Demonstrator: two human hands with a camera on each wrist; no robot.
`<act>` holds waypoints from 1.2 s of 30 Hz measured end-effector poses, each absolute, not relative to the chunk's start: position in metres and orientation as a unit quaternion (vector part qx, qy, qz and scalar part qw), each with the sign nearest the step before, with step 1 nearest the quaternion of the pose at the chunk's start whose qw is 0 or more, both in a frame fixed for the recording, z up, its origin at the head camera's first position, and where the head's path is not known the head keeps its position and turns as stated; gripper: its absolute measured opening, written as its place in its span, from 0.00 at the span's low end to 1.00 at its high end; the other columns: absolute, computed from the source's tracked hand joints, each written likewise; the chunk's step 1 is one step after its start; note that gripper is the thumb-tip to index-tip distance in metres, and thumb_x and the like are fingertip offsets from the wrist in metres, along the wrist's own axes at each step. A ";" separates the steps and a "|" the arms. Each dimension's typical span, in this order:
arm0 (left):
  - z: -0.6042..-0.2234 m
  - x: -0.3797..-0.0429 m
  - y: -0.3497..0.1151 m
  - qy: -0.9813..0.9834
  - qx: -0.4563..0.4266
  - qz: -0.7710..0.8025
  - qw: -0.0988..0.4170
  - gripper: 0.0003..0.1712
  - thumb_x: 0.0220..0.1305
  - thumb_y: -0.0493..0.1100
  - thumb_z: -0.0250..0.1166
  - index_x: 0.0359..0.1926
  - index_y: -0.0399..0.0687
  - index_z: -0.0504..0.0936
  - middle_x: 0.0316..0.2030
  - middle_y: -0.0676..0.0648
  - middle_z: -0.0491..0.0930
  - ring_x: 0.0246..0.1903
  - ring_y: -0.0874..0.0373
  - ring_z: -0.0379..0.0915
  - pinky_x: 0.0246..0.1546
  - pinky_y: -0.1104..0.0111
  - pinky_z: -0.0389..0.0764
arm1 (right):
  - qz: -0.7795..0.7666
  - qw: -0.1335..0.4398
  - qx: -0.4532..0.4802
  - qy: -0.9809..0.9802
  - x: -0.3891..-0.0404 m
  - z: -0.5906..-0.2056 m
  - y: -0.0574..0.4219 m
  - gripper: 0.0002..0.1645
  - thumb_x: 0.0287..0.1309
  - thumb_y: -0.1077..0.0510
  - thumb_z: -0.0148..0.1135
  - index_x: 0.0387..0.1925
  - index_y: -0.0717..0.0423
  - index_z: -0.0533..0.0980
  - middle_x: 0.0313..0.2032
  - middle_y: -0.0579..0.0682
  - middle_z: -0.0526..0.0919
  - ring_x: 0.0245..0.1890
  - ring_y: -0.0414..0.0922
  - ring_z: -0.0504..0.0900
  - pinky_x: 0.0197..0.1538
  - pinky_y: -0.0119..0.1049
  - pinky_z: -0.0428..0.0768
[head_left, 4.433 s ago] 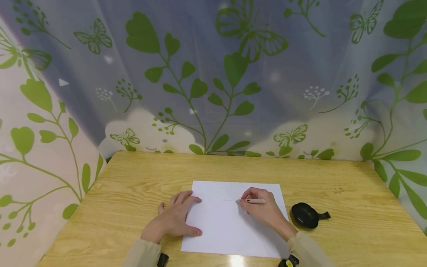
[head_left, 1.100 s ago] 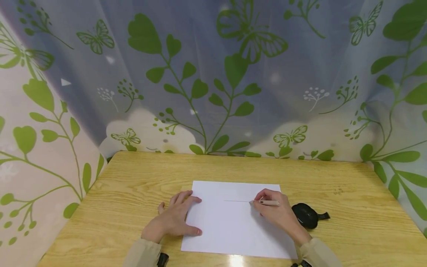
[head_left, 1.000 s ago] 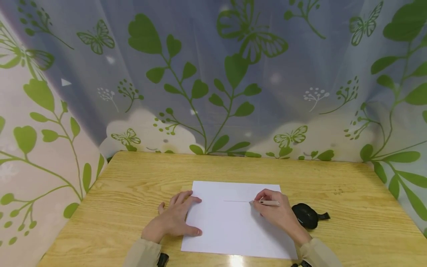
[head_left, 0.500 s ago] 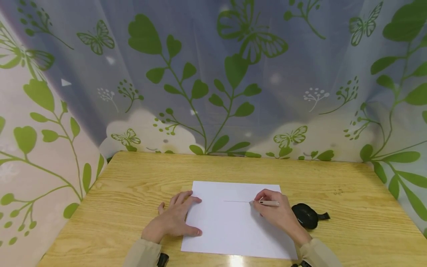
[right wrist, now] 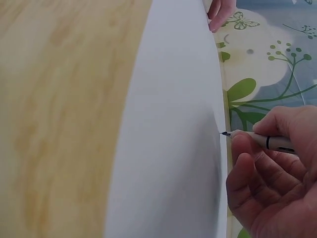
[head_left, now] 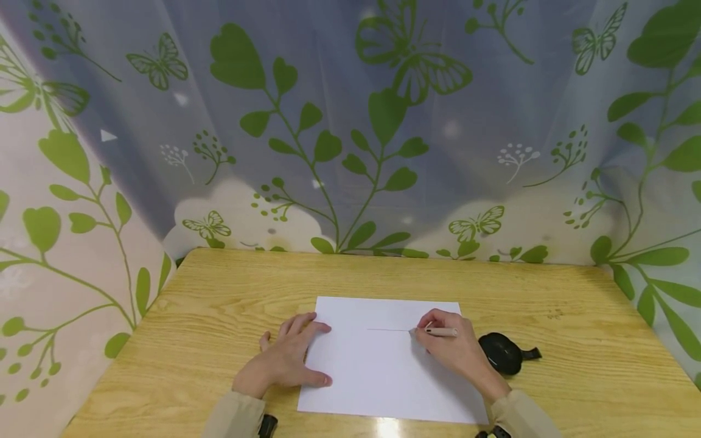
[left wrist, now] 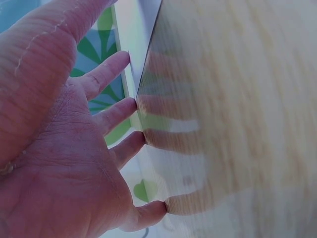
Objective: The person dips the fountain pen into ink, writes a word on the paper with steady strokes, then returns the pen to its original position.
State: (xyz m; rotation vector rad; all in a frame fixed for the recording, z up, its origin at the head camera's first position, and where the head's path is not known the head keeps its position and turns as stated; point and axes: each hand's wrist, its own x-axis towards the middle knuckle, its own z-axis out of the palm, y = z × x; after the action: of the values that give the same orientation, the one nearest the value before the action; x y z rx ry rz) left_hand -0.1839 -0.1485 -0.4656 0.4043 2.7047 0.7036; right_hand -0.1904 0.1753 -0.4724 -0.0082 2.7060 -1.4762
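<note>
A white sheet of paper (head_left: 361,371) lies on the wooden table, with one thin straight line (head_left: 387,330) across its upper part. My right hand (head_left: 451,344) pinches a pale-barrelled pen (head_left: 442,332) between thumb and fingers. The pen's dark tip is at the right end of that line, and the right wrist view shows the same pen (right wrist: 267,141) with its nib at the paper. Spread out at the sheet's left edge, my left hand (head_left: 285,359) rests with thumb and index finger on the paper. Its other fingertips touch the tabletop in the left wrist view.
A small black pan-shaped dish (head_left: 501,354) with a short handle sits just right of the paper, near my right wrist. The wooden table (head_left: 219,304) ends at a curtain (head_left: 350,152) printed with green leaves and butterflies.
Since the oldest frame, my right hand has moved right with the pen, and the line has grown longer. Over the last second both hands have stayed nearly still.
</note>
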 end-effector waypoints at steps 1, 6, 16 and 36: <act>-0.465 -0.184 -0.148 0.946 0.140 0.245 0.159 0.47 0.46 0.60 0.81 0.67 0.65 0.71 0.79 0.47 0.54 0.78 0.37 0.45 0.62 0.18 0.41 | -0.479 0.028 -0.004 0.877 -0.190 -0.472 0.175 0.03 0.60 0.59 0.69 0.31 0.52 0.82 0.20 0.51 0.83 0.18 0.43 0.79 0.21 0.32 0.72; -0.465 -0.183 -0.148 0.946 0.140 0.246 0.160 0.47 0.46 0.60 0.82 0.67 0.64 0.71 0.79 0.47 0.54 0.78 0.37 0.46 0.62 0.18 0.41 | -0.494 0.022 -0.008 0.869 -0.191 -0.473 0.173 0.03 0.60 0.59 0.69 0.31 0.51 0.82 0.21 0.52 0.83 0.17 0.42 0.78 0.21 0.31 0.72; -0.464 -0.182 -0.150 0.945 0.144 0.246 0.157 0.47 0.46 0.61 0.81 0.67 0.64 0.70 0.79 0.46 0.54 0.78 0.36 0.46 0.61 0.17 0.42 | -0.519 0.009 -0.023 0.854 -0.197 -0.472 0.158 0.03 0.59 0.59 0.70 0.32 0.52 0.82 0.23 0.54 0.85 0.19 0.44 0.81 0.22 0.31 0.73; -0.469 -0.183 -0.150 0.943 0.147 0.254 0.156 0.47 0.46 0.61 0.81 0.67 0.66 0.71 0.79 0.47 0.54 0.78 0.37 0.45 0.62 0.18 0.41 | -0.505 -0.010 -0.034 0.863 -0.211 -0.478 0.147 0.02 0.60 0.58 0.70 0.33 0.50 0.83 0.23 0.53 0.86 0.21 0.41 0.81 0.25 0.31 0.75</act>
State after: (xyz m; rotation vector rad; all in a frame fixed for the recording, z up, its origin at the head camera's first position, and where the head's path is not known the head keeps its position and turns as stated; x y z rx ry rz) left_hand -0.1831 -0.1505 -0.4687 0.4203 2.6999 0.7280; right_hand -0.2108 0.1471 -0.4783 -0.1070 2.7275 -1.5955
